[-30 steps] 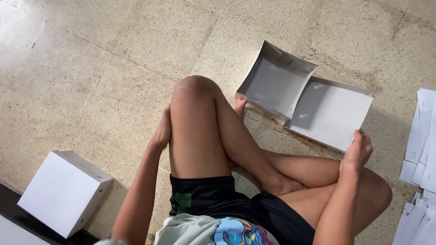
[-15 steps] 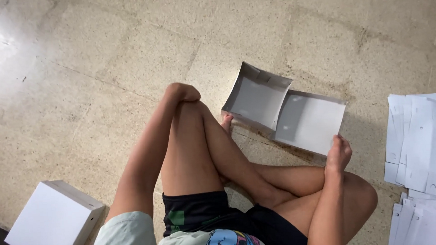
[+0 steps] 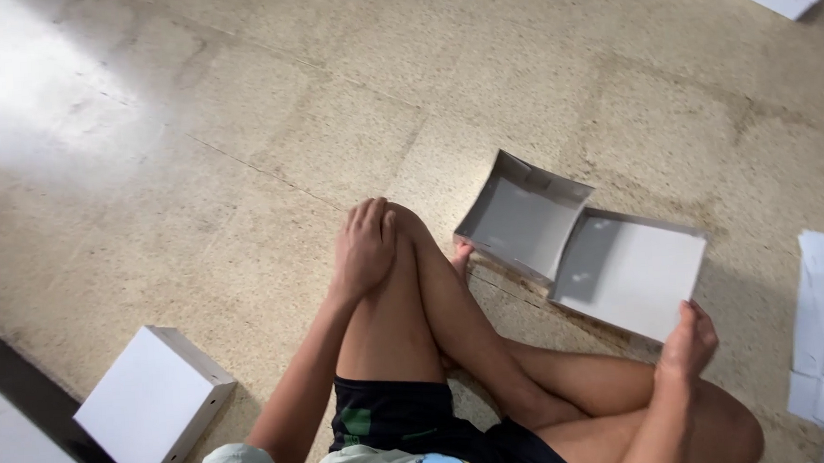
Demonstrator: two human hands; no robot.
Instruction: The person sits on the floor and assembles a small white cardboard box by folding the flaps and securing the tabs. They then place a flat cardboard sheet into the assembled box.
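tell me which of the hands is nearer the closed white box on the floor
Left. The left hand rests on the raised knee, up and right of the closed white box. The right hand holds the open box's edge, far across.

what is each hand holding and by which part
The right hand pinches the open white box by the near corner of its flat panel. The left hand rests on the knee, holding nothing.

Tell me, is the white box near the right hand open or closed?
Open: the white box lies spread on the floor, both grey-white insides facing up and empty.
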